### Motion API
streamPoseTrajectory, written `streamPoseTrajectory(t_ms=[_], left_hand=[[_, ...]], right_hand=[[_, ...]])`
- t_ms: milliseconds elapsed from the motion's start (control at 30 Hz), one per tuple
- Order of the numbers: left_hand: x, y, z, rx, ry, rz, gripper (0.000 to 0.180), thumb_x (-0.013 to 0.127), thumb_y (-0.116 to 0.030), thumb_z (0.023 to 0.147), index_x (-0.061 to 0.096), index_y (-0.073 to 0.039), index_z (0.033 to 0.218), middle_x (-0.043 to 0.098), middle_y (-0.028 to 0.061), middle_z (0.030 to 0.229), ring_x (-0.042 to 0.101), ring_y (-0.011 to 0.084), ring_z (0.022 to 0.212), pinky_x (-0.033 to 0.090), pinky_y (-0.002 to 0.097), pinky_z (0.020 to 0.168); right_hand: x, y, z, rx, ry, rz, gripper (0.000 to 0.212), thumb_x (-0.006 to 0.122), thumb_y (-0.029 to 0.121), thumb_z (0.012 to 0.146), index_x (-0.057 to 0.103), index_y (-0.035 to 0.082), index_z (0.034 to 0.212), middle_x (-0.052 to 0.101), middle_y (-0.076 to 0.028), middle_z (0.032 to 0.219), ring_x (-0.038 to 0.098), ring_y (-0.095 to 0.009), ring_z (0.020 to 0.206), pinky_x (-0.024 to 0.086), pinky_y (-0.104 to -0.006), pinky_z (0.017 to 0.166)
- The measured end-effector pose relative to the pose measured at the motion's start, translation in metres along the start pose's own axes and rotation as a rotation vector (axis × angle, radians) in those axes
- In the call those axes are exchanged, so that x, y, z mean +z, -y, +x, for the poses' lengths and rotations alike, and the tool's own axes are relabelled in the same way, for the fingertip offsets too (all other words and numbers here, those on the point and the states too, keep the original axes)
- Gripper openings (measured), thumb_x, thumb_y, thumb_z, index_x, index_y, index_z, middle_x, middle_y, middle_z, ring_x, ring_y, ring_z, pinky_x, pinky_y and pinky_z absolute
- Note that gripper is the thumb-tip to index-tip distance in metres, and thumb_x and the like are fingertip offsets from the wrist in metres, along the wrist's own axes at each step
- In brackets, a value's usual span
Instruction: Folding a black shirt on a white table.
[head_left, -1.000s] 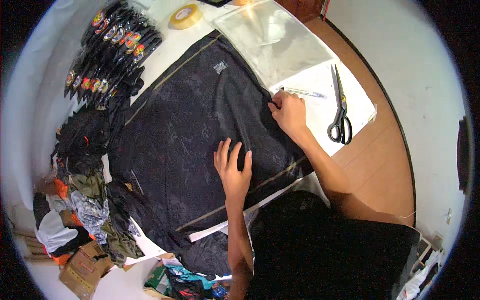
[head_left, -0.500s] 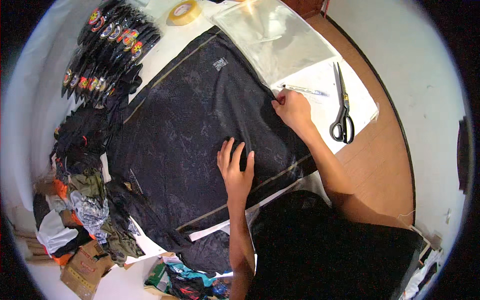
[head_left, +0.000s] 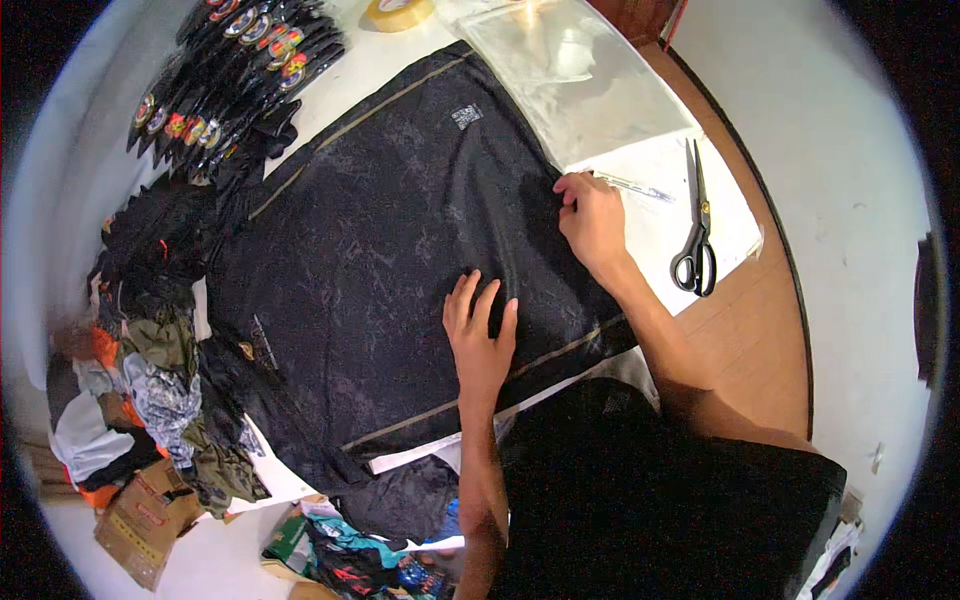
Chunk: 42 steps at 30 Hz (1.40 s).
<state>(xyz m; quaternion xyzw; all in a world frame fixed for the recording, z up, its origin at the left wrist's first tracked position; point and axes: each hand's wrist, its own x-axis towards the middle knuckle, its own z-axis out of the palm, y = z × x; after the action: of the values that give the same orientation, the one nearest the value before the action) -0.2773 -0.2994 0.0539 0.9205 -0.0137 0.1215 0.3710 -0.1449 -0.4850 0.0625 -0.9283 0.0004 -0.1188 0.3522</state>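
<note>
A dark black garment (head_left: pixel 390 230) with a faint pattern and tan seam lines lies spread flat over the white table. Fingers spread, my left hand (head_left: pixel 480 335) rests on the cloth in its lower middle part. At the garment's right edge, my right hand (head_left: pixel 597 228) has its fingers curled in a pinch on the cloth; the fingertips are partly hidden. Just beyond that hand lies a pen (head_left: pixel 640 188). A small printed square patch (head_left: pixel 466 117) shows near the garment's far corner.
Black-handled scissors (head_left: pixel 697 235) lie at the right on white paper. Clear plastic bags (head_left: pixel 590 90) and a tape roll (head_left: pixel 400 12) lie at the far side. Packed black items with round labels (head_left: pixel 250 60) are at far left, above piled clothes (head_left: pixel 165 390) and a cardboard box (head_left: pixel 148 520).
The view has shifted slightly. My right hand has uncurled a little at the garment's edge, its index finger reaching further out. My left hand stays spread on the cloth.
</note>
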Motion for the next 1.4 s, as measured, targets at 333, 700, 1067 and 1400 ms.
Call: streamPoseTrajectory(t_ms=[333, 700, 1067, 1400], left_hand=[[-0.003, 0.006, -0.002, -0.024, 0.023, -0.017, 0.034, 0.068, -0.02, 0.092, 0.063, -0.005, 0.122, 0.052, 0.0149, 0.138, 0.046, 0.0364, 0.131, 0.031, 0.053, 0.111], [-0.003, 0.005, -0.003, -0.033, 0.018, -0.004, 0.033, 0.069, -0.019, 0.091, 0.064, -0.005, 0.12, 0.053, 0.0138, 0.137, 0.047, 0.0358, 0.13, 0.032, 0.0518, 0.111], [-0.002, 0.004, -0.003, -0.041, 0.013, -0.003, 0.034, 0.07, -0.019, 0.09, 0.064, -0.006, 0.122, 0.053, 0.0134, 0.137, 0.047, 0.0344, 0.131, 0.032, 0.0511, 0.112], [-0.004, 0.004, -0.003, -0.056, -0.077, -0.037, 0.03, 0.071, -0.016, 0.089, 0.067, -0.004, 0.116, 0.057, 0.0118, 0.132, 0.049, 0.0345, 0.129, 0.035, 0.0505, 0.11]], right_hand=[[0.018, 0.018, -0.033, -0.408, 0.055, -0.102, 0.02, 0.071, 0.006, 0.077, 0.071, 0.003, 0.097, 0.066, -0.012, 0.116, 0.054, -0.032, 0.123, 0.041, -0.0445, 0.105], [0.016, 0.016, -0.033, -0.345, 0.09, -0.111, 0.025, 0.075, 0.014, 0.078, 0.072, 0.002, 0.1, 0.064, -0.014, 0.123, 0.051, -0.033, 0.128, 0.04, -0.0447, 0.107], [0.017, 0.021, -0.032, -0.353, 0.113, -0.109, 0.03, 0.077, 0.018, 0.076, 0.072, 0.002, 0.101, 0.062, -0.015, 0.126, 0.049, -0.034, 0.131, 0.039, -0.046, 0.108], [-0.024, -0.015, -0.02, -0.209, -0.03, -0.353, 0.045, 0.07, 0.025, 0.084, 0.063, -0.002, 0.119, 0.05, -0.022, 0.137, 0.036, -0.043, 0.138, 0.025, -0.0555, 0.114]])
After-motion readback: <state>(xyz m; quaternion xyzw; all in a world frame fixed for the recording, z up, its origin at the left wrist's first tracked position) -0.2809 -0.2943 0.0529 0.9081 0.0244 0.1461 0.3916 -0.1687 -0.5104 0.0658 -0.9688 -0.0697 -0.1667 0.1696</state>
